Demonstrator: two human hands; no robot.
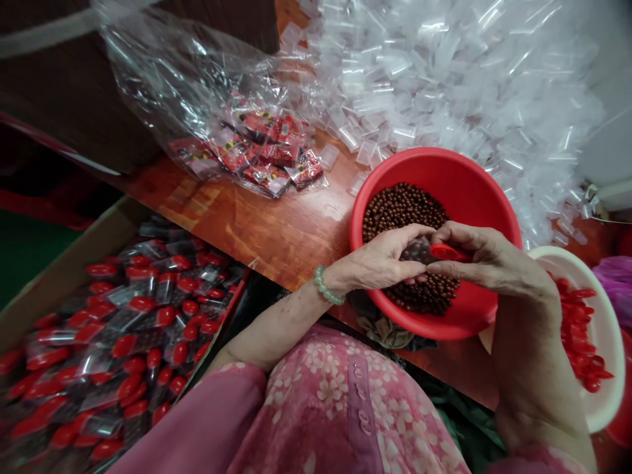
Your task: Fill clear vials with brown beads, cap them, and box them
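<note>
Both hands meet over a red plastic basin [469, 178] that holds small round brown beads [402, 204]. My left hand [382, 257], with a green bead bracelet at the wrist, is wrapped round a small clear container [417, 250] with dark beads showing inside. Between the thumb and fingers of my right hand [476, 253] is a red cap [447, 252], right at the container's open end. Whether the cap touches the container I cannot tell. The fingertips of both hands nearly touch below it.
A large heap of clear plastic containers [444, 79] covers the table's back. A clear bag with red packets [266, 155] lies left of the basin. A white bowl of red caps [582, 329] stands right. A cardboard box [64, 260] with many filled, red-capped containers [138, 342] sits lower left.
</note>
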